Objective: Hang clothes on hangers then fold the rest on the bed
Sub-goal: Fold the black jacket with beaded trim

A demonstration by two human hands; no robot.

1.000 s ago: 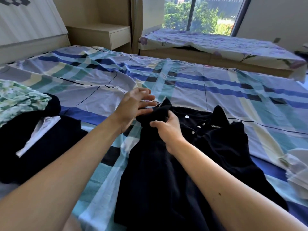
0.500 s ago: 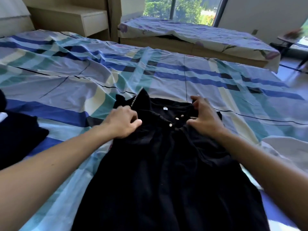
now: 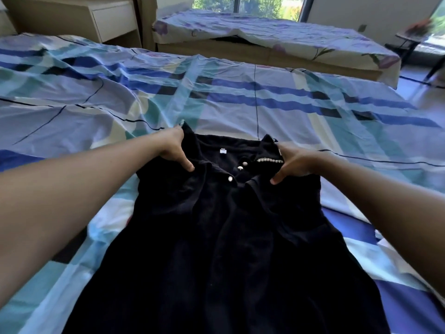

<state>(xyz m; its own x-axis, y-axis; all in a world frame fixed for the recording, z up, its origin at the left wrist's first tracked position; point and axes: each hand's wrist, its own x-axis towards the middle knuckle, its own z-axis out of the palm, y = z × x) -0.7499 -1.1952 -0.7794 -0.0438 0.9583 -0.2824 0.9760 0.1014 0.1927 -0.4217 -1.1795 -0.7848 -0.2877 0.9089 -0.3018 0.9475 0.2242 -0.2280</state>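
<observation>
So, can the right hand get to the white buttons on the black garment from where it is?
Probably yes. The right hand holds the black garment by its shoulder right beside the white buttons, and nothing lies between, though its grip would need loosening.

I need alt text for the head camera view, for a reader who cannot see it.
The left hand and right hand grip the shoulders of a black garment with white buttons, spread flat on a bed covered in blue plaid. A second bed stands beyond, by a window.
</observation>
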